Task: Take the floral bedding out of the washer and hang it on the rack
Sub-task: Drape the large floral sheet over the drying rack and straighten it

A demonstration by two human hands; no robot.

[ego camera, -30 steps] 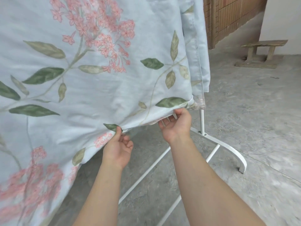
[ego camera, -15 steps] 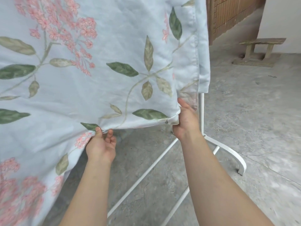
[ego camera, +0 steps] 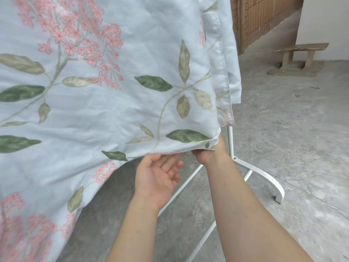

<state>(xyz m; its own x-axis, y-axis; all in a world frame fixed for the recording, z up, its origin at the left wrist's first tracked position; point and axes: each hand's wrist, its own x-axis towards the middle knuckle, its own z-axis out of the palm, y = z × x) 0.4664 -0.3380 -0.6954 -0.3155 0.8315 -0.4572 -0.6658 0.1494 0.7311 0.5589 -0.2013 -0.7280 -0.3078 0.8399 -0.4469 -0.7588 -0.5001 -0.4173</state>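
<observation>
Grips bedding (ego camera: pixel 113 95) corner, centre frame, with right hand (ego camera: pixel 208 154); holds left hand (ego camera: pixel 159 175) open, palm up, just below hem

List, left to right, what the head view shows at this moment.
floral bedding → left hand, palm up below the hem → right hand at the bedding's lower corner → rack's curved foot → stone bench

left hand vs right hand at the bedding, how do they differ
The left hand lies open, palm up, holding nothing; the right hand grips the corner of the pale blue floral bedding. The left hand shows whole; the right hand's fingers are mostly hidden by cloth. Both are at the bottom hem.
</observation>
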